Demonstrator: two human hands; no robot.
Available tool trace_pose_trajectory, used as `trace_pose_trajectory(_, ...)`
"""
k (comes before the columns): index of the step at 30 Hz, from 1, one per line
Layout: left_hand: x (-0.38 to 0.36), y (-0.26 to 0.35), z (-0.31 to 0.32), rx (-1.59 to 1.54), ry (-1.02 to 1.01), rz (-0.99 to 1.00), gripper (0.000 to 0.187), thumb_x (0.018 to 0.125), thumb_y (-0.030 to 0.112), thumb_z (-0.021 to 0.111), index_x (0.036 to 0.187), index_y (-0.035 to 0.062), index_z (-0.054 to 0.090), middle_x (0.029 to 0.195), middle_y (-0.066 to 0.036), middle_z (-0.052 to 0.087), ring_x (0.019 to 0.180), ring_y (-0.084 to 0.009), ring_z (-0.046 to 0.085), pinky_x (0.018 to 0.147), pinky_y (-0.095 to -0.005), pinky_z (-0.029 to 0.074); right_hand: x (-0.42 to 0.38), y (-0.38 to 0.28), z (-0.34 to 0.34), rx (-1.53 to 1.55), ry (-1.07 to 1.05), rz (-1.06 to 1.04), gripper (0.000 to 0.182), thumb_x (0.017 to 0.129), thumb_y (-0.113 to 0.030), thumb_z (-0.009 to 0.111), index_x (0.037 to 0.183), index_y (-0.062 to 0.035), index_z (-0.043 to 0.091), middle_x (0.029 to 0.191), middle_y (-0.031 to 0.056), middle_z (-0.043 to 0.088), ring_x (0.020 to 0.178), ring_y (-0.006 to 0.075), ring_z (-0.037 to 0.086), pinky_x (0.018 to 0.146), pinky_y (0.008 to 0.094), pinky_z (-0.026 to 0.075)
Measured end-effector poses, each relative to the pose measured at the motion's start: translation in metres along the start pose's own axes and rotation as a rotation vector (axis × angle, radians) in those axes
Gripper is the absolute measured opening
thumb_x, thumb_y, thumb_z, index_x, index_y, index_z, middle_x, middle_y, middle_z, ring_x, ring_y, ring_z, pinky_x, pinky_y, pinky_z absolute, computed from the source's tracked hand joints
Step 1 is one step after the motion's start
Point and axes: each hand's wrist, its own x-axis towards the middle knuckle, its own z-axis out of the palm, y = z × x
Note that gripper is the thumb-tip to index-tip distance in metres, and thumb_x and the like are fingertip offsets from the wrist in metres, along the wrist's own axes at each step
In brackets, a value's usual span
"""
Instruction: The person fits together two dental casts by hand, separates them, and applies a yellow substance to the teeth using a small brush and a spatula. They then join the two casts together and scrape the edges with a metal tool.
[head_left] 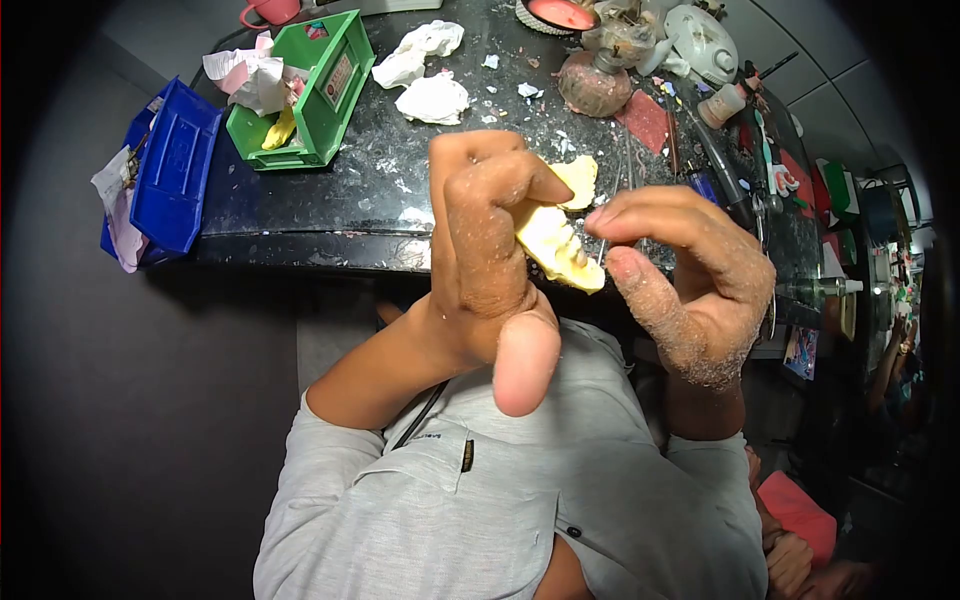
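Note:
My left hand [490, 230] is raised over the table's front edge, fingers curled round a yellow dental cast [562, 250] with tooth shapes along it. Another yellow part [578, 184] shows beyond the fingers; whether it joins the cast is hidden. Close to the cast's right side is my right hand [690, 270], dusted with pale grit. Its index finger and thumb are bent toward each other near a thin grey line, perhaps a wire. The curled fingers behind are hidden, and a bit of metal shows past that hand's outer edge. I cannot make out what it holds.
On the dark, debris-strewn table [340, 210] stand a green bin [340, 95] and a blue bin [175, 165] with scraps. Crumpled white tissue [432, 98] lies behind my hands. A glass burner [595, 85], white lidded pot [702, 45] and several hand tools crowd the right. Another person's hand [790, 560] appears lower right.

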Motion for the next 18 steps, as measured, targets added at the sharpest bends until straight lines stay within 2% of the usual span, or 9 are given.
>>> trace_pose_trajectory(2, -0.004, -0.005, -0.002, -0.021, -0.032, -0.049, 0.101, 0.076, 0.088, 0.035, 0.108, -0.0066, 0.05, 0.097, -0.015, 0.045, 0.092, -0.0232, 0.045, 0.075, -0.0357, 0.043, -0.001, 0.0, 0.0, 0.033, -0.049, 0.067, 0.015, 0.08, 0.002, 0.072, 0.095, 0.0027, 0.072, 0.092, 0.015, 0.071, 0.083, 0.0194, 0.069, 0.077, 0.0293, 0.054)
trace_pose_trajectory(4, -0.004, -0.01, 0.001, -0.024, 0.049, 0.09, 0.096, 0.077, 0.084, 0.045, 0.111, -0.0051, 0.048, 0.105, -0.015, 0.04, 0.09, -0.0218, 0.045, 0.073, -0.035, 0.044, -0.001, 0.003, 0.0, 0.054, -0.046, 0.095, 0.014, 0.083, -0.001, 0.072, 0.096, 0.0036, 0.072, 0.091, 0.0144, 0.071, 0.082, 0.0174, 0.068, 0.075, 0.0279, 0.053)
trace_pose_trajectory(6, -0.004, -0.01, 0.005, 0.021, 0.074, 0.121, 0.089, 0.079, 0.074, 0.059, 0.118, -0.0037, 0.042, 0.111, -0.015, 0.034, 0.089, -0.0208, 0.045, 0.072, -0.0331, 0.044, -0.001, 0.002, 0.002, 0.109, 0.005, 0.162, 0.013, 0.085, -0.002, 0.072, 0.097, 0.0037, 0.072, 0.091, 0.0134, 0.072, 0.083, 0.0159, 0.068, 0.076, 0.0273, 0.053)
trace_pose_trajectory(7, -0.001, -0.01, 0.005, 0.055, 0.058, 0.173, 0.083, 0.079, 0.061, 0.07, 0.122, -0.0019, 0.036, 0.113, -0.015, 0.032, 0.086, -0.0198, 0.045, 0.071, -0.0319, 0.045, 0.0, 0.002, 0.004, 0.163, 0.056, 0.23, 0.013, 0.086, -0.003, 0.072, 0.098, 0.0039, 0.072, 0.092, 0.0125, 0.072, 0.084, 0.0144, 0.068, 0.076, 0.0266, 0.054)
trace_pose_trajectory(8, -0.002, -0.011, 0.005, 0.054, 0.058, 0.173, 0.083, 0.079, 0.061, 0.07, 0.122, -0.0019, 0.036, 0.113, -0.015, 0.032, 0.086, -0.0198, 0.045, 0.071, -0.0319, 0.045, 0.0, 0.001, 0.005, 0.162, 0.056, 0.23, 0.013, 0.086, -0.003, 0.072, 0.098, 0.0039, 0.072, 0.092, 0.0125, 0.072, 0.084, 0.0144, 0.068, 0.076, 0.0266, 0.054)
trace_pose_trajectory(11, -0.005, -0.016, 0.004, 0.201, 0.055, 0.172, 0.076, 0.079, 0.047, 0.076, 0.123, -0.0012, 0.037, 0.112, -0.014, 0.033, 0.084, -0.0198, 0.047, 0.068, -0.0308, 0.046, 0.003, 0.004, 0.006, 0.222, 0.061, 0.316, 0.013, 0.091, -0.003, 0.07, 0.102, 0.0047, 0.071, 0.095, 0.0107, 0.073, 0.089, 0.0126, 0.069, 0.081, 0.0248, 0.055)
trace_pose_trajectory(14, -0.004, -0.01, 0.0, 0.312, 0.018, 0.152, 0.078, 0.082, 0.055, 0.071, 0.121, -0.0033, 0.037, 0.112, -0.012, 0.033, 0.092, -0.0193, 0.046, 0.074, -0.0296, 0.046, 0.005, 0.005, 0.007, 0.231, 0.055, 0.365, 0.015, 0.091, -0.003, 0.07, 0.104, 0.0054, 0.071, 0.097, 0.0117, 0.073, 0.09, 0.0135, 0.069, 0.082, 0.0256, 0.055)
trace_pose_trajectory(18, -0.008, -0.008, -0.001, 0.408, 0.004, 0.149, 0.076, 0.08, 0.055, 0.071, 0.119, -0.0035, 0.041, 0.112, -0.011, 0.035, 0.099, -0.0211, 0.042, 0.077, -0.0303, 0.047, 0.006, 0.008, 0.007, 0.234, 0.044, 0.361, 0.016, 0.092, -0.003, 0.069, 0.105, 0.0056, 0.071, 0.099, 0.0125, 0.073, 0.092, 0.0145, 0.07, 0.084, 0.0263, 0.056)
